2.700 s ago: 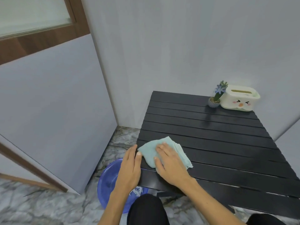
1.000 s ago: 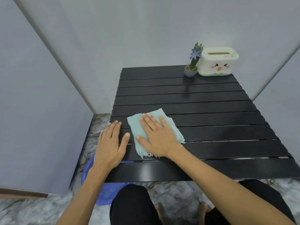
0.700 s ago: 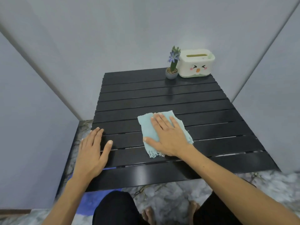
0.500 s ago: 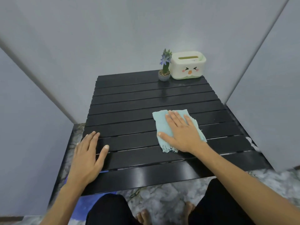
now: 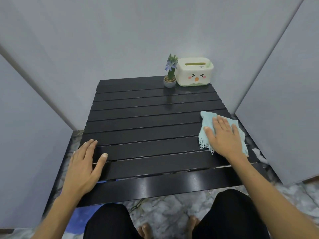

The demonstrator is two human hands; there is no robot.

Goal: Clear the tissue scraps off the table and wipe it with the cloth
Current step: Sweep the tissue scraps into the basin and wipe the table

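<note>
Table (image 5: pixel 151 145): one cloth (image 5: pixel 207 125) (two hands)

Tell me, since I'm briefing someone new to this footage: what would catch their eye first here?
The light blue cloth under the flat right hand, at the right edge of the black slatted table. Next, the white tissue box with a cartoon face and the small potted plant at the far edge. The left hand rests flat near-left.

Plain grey walls (image 5: pixel 120 31), grey marble floor (image 5: pixel 169 209), soft even light
</note>
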